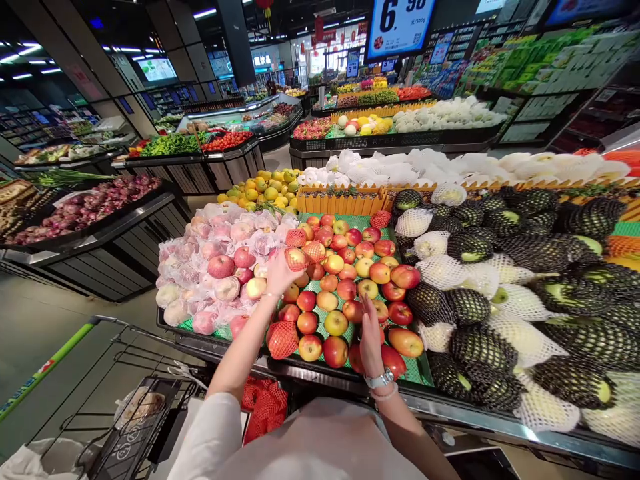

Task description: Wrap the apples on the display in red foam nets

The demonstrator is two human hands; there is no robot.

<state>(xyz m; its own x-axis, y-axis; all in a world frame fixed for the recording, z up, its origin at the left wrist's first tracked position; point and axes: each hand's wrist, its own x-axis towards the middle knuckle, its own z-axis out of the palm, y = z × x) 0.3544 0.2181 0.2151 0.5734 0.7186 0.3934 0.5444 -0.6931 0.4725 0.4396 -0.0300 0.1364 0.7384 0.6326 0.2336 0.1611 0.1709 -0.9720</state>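
Observation:
A pile of loose red and yellow apples (345,293) lies on a green mat in the display bin in front of me. My left hand (281,270) reaches to the back left of the pile and grips an apple (296,258). My right hand (371,333) hovers flat over the near apples with fingers stretched out and nothing in it; a watch sits on its wrist. Red foam net sleeves (283,340) lie among the apples.
Plastic-wrapped apples (210,267) fill the bin's left part. Fruit in black and white foam nets (500,300) lies to the right. A shopping cart (125,413) stands at my lower left, with more red nets (265,407) below the bin's metal rim (450,413). Other produce stands lie across the aisle.

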